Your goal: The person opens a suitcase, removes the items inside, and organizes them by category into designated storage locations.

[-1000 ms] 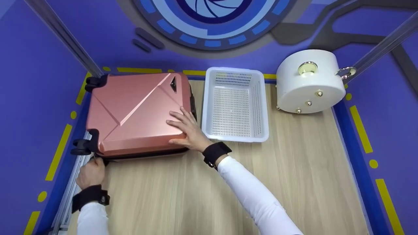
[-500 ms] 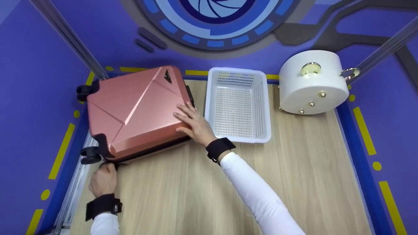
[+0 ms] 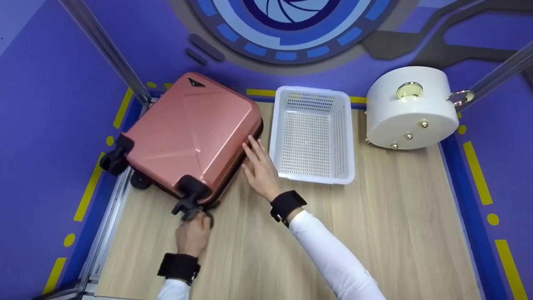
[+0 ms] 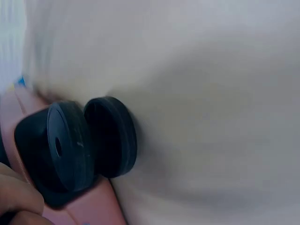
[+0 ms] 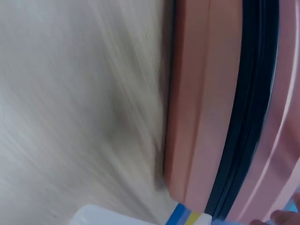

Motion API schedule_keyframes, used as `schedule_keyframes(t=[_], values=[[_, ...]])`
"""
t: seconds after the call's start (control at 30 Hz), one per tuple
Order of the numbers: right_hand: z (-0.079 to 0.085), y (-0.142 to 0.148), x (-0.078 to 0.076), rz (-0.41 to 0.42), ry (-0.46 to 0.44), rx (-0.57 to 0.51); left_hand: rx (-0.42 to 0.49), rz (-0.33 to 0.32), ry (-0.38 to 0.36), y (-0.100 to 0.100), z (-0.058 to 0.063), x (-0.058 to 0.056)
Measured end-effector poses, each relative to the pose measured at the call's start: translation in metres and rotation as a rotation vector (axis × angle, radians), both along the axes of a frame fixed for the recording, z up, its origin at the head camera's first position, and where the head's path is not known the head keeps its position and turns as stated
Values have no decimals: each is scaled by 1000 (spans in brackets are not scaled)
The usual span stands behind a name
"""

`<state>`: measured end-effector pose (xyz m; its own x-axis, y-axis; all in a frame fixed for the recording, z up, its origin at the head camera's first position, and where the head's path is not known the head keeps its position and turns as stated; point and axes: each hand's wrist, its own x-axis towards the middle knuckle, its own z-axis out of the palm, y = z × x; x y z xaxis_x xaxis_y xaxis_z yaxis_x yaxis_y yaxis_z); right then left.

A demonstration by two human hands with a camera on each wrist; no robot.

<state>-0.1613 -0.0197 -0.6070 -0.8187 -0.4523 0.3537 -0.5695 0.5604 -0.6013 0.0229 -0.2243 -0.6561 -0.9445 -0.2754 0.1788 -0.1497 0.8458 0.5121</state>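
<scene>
A pink hard-shell suitcase (image 3: 200, 125) lies flat at the left in the head view, turned at an angle, its black wheels (image 3: 192, 192) toward the near left. My left hand (image 3: 193, 235) grips it at its near wheeled corner, fingers curled; what they close round is partly hidden. The left wrist view has a double wheel (image 4: 70, 145) beside my curled fingers (image 4: 18, 197). With its fingers extended, my right hand (image 3: 262, 168) is at the suitcase's right side. In the right wrist view the suitcase's side (image 5: 206, 103) shows its black seam, with fingertips (image 5: 286, 218) at the lower right.
A white perforated plastic basket (image 3: 352, 137) stands just right of the suitcase. Further right, near the back corner, is a white drum-shaped case (image 3: 410, 100) with gold studs and ring handles. Blue-purple walls and metal rails bound the wooden tabletop (image 3: 374, 216).
The suitcase has rotated counterclockwise, its wheeled near corner swinging right and toward me. My left hand has moved right with that corner, while my right hand has slid from its top to its side.
</scene>
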Motion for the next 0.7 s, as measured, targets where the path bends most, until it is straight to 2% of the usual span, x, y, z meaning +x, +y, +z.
schedule_keyframes(t=[0.13,0.23,0.33,0.53,0.7], values=[[7,3,11,43,-44,-92,-32,-89,69,32,-4,-16],[14,4,14,69,-28,-141,-12,-114,75,55,-6,-29],[21,2,15,87,-18,-157,-19,-138,118,75,-9,-42],[23,-1,19,114,-59,-39,-115,-233,309,100,-19,-64],[25,-2,20,132,-79,45,-197,-273,378,103,-24,-67]])
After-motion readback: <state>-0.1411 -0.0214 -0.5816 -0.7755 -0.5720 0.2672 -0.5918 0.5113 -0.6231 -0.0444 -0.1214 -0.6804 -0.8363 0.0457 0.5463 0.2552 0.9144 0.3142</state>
